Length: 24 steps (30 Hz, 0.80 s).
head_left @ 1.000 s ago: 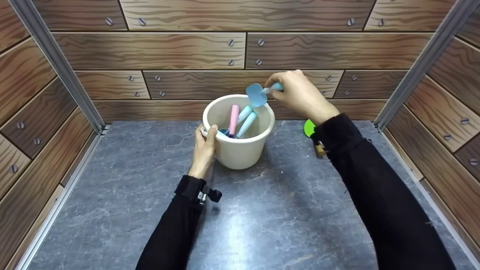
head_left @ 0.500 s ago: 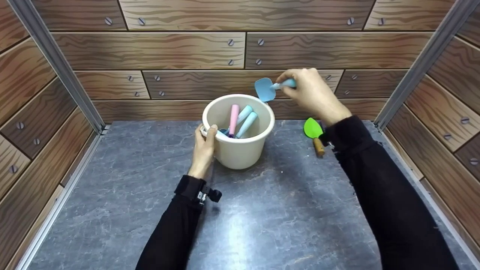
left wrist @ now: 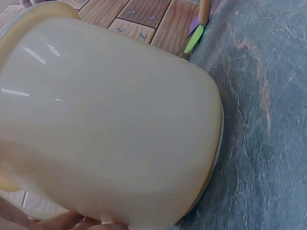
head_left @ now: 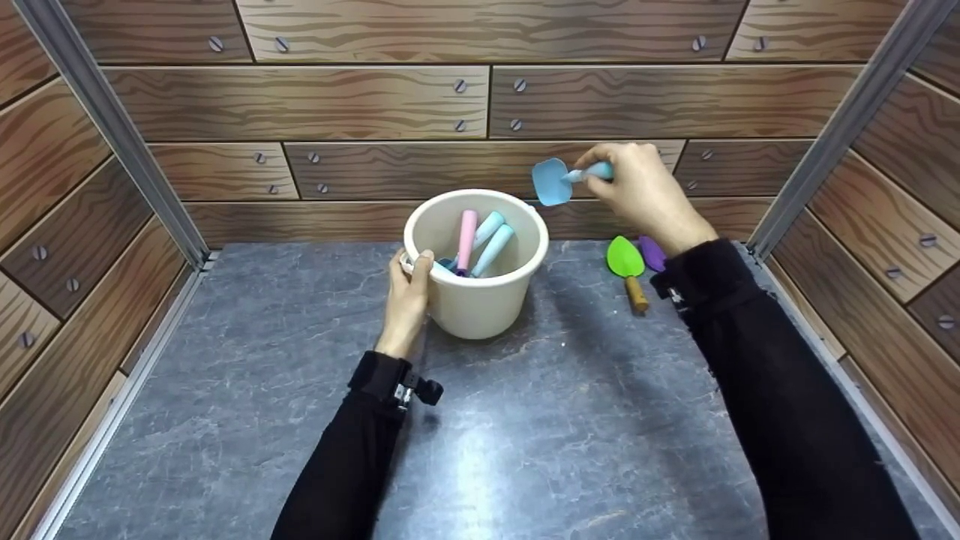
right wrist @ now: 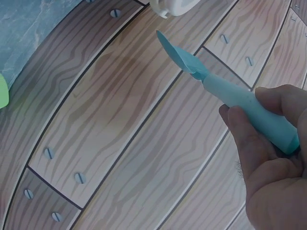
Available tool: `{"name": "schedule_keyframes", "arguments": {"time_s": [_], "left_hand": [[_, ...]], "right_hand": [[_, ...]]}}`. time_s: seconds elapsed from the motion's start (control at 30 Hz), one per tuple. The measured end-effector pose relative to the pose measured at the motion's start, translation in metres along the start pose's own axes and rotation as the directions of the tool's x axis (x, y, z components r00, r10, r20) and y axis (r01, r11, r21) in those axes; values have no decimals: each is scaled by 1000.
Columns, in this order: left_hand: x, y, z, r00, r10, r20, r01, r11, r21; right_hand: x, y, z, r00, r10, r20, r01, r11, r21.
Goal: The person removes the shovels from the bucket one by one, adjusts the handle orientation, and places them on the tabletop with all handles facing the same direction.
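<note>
A cream bucket [head_left: 480,311] stands on the grey surface, and my left hand [head_left: 407,300] grips its left rim, thumb over the edge. Inside the bucket lean a pink handle [head_left: 466,238] and two light-blue handles [head_left: 493,250]; their lower ends are mostly hidden. Up and to the right of the bucket, my right hand [head_left: 637,184] holds a small light-blue shovel [head_left: 551,182] by its handle, blade pointing left. In the right wrist view the thumb and fingers pinch the shovel's handle [right wrist: 254,112]. The left wrist view is mostly filled by the bucket's side [left wrist: 120,115].
A green trowel [head_left: 625,257] with a wooden handle lies on the surface to the right, beside a purple blade [head_left: 652,253] partly hidden by the right arm. Wood-patterned walls [head_left: 375,105] with metal corner posts enclose the back and sides.
My right hand has carried the light-blue shovel rightward, from over the bucket's rim to beyond it. The green trowel and purple blade have come into sight. The left hand stays on the bucket.
</note>
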State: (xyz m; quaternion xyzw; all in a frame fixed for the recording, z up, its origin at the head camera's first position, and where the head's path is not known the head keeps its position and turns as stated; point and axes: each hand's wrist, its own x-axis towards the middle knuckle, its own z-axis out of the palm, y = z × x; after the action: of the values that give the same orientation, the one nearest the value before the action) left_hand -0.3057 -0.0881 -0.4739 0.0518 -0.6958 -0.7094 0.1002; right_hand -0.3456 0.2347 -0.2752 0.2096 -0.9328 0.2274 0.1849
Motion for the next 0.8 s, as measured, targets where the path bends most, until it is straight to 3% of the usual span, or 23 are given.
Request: {"name": "schedule_keyframes", "arguments": {"time_s": [0.8], "left_hand": [[-1,2,3,1000,-4,-8,4,996,-88]], "right_hand": [[-16,34,17,994,106,41,-106,994,21]]}}
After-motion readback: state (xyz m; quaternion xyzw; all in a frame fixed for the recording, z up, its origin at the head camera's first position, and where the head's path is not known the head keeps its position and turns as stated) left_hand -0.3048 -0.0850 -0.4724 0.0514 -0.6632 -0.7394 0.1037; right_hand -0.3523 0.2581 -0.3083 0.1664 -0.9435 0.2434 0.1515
